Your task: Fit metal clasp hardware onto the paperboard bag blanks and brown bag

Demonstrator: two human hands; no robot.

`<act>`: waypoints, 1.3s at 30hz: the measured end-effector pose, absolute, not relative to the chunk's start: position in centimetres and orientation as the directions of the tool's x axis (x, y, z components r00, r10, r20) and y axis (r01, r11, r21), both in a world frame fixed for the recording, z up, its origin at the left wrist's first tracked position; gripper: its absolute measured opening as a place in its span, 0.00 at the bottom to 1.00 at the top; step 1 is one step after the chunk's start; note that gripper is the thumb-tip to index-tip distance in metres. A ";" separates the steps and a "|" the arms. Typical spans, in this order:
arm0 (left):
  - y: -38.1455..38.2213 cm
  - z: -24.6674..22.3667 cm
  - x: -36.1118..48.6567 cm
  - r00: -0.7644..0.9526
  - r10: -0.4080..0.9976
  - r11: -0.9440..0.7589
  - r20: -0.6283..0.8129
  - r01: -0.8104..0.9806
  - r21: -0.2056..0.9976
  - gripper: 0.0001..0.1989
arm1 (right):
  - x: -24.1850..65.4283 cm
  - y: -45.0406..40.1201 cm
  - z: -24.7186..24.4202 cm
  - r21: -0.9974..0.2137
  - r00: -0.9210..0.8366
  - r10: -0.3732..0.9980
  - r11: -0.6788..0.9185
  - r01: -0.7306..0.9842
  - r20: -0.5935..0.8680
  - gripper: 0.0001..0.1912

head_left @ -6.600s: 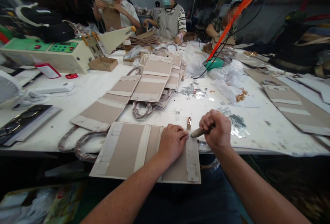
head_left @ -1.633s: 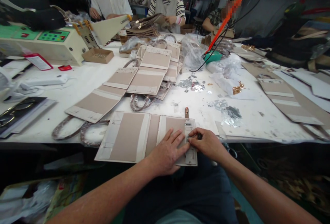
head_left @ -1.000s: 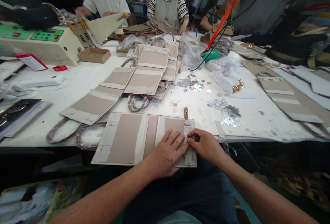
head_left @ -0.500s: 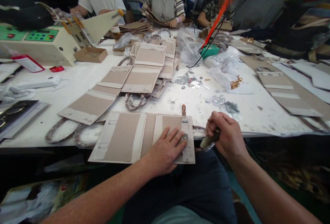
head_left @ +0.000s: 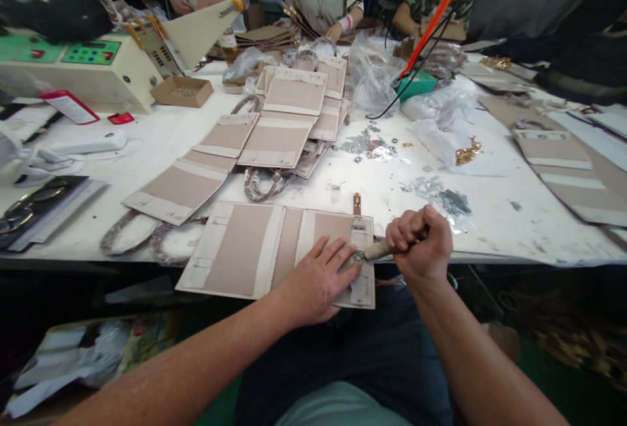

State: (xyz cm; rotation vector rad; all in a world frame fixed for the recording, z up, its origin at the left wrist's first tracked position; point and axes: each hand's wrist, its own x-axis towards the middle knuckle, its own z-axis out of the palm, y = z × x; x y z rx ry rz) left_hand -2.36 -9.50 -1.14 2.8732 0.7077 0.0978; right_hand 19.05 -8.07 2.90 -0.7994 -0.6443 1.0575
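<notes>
An opened bag panel point(head_left: 252, 249), beige with pale edge strips, lies at the table's front edge. My left hand point(head_left: 321, 276) rests flat on its right half, fingers spread, fingertips close to a small square metal washer point(head_left: 358, 255). My right hand point(head_left: 418, 243) is wrapped round a stubby greyish-brown tool point(head_left: 381, 250). The tool's narrow end touches or nearly touches the washer; its exact kind is unclear. A second metal piece point(head_left: 358, 227) sits higher on the same strip. Beyond the panel's top edge sticks out a brown tab with a gold-coloured fitting point(head_left: 357, 202).
Stacked bag panels point(head_left: 279, 138) with wrapped handles lie behind. Loose metal plates point(head_left: 453, 202) and a plastic bag with gold-coloured fittings point(head_left: 469, 151) are at right. A cream machine point(head_left: 112, 63) and a cardboard tray point(head_left: 182, 91) stand left. Other people work across the table.
My right hand has moved left and turned, bringing the tool from beside the panel to the washer. My left hand stays flat on the panel. The view has shifted slightly.
</notes>
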 end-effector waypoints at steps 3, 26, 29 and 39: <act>-9.6 -1.2 -2.4 0.883 0.468 -0.870 0.029 0.455 0.187 0.41 | 18.6 -8.4 3.7 -0.833 0.344 0.919 0.337 -0.438 0.191 0.22; -10.2 -2.0 -3.0 0.808 0.577 -0.805 0.119 0.539 0.249 0.40 | 15.0 -7.0 5.6 -0.969 -0.052 0.970 0.241 0.044 0.239 0.27; -10.1 -2.1 -3.0 0.811 0.568 -0.812 0.137 0.527 0.250 0.38 | 15.2 -7.1 5.6 -0.963 -0.051 0.968 0.250 0.099 0.246 0.26; -10.0 -2.1 -3.1 0.817 0.564 -0.815 0.122 0.527 0.241 0.41 | 15.8 -8.6 4.1 -0.921 0.054 0.923 0.384 -0.062 0.381 0.25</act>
